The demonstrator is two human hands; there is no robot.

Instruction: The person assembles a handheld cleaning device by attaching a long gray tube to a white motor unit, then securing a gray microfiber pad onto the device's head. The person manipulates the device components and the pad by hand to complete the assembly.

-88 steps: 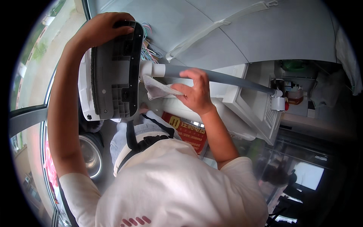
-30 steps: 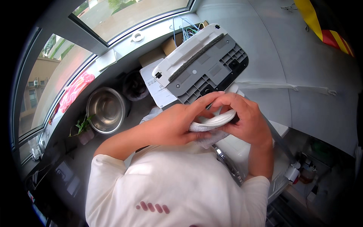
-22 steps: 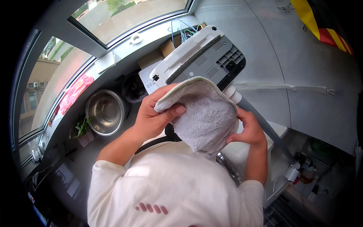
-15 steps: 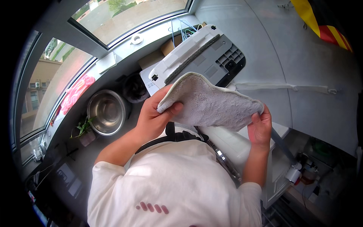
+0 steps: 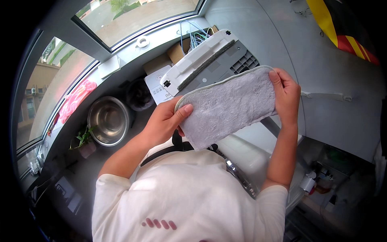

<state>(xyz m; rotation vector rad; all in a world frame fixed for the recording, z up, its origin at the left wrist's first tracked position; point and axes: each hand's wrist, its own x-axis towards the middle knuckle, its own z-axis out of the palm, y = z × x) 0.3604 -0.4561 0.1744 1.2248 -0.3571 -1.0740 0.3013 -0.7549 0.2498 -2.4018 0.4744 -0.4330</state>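
A grey plush cloth (image 5: 229,105) with a pale green hem is stretched between my two hands in front of my chest. My left hand (image 5: 162,120) pinches its left end, thumb on top and the other fingers mostly behind it. Gripping the upper right corner, my right hand (image 5: 288,96) sits higher than the left, so the cloth slopes up to the right. Its fluffy side faces up, fairly flat. Just beyond it lies a white and grey plastic unit (image 5: 221,65) with a molded grid, partly covered by the cloth.
On the left stand a steel basin (image 5: 108,136), a potted plant (image 5: 85,141) and a dark round bin (image 5: 140,96). A pink plastic bag (image 5: 77,99) and a tape roll (image 5: 142,41) lie along the windowsill. Beneath the cloth is a white surface (image 5: 250,151).
My right hand has risen and moved slightly right, pulling the cloth from a sagging, curled shape into a flatter, taut one. My left hand stays on its end.
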